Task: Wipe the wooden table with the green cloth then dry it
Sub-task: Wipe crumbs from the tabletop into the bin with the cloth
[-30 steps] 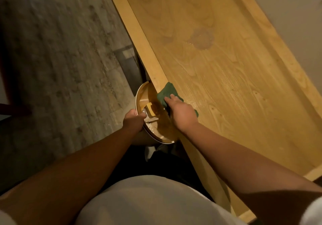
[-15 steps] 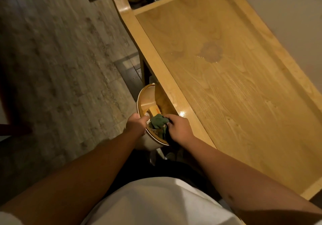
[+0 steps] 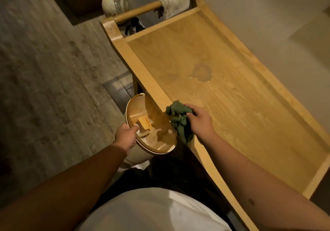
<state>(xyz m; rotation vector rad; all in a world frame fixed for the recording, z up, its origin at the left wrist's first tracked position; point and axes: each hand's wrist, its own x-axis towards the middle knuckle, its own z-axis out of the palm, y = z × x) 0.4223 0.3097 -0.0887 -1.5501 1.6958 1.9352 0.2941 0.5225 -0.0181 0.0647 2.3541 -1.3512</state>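
Observation:
The wooden table runs from the near right to the far middle, with a raised rim and a wet patch near its centre. My right hand grips the bunched green cloth over the table's left rim; part of the cloth hangs down beside it. My left hand holds the rim of a round bin just left of the table. A white cloth hangs on the wooden rail at the table's far end.
The bin holds scraps and an orange packet. A pale round vase stands beyond the rail. Grey plank flooring lies to the left, and a pale wall runs along the table's right side.
My right hand swept the green cloth off the table edge into the bin, then lifted it back up to the rim. The view has tilted up, showing the far rail and white cloth.

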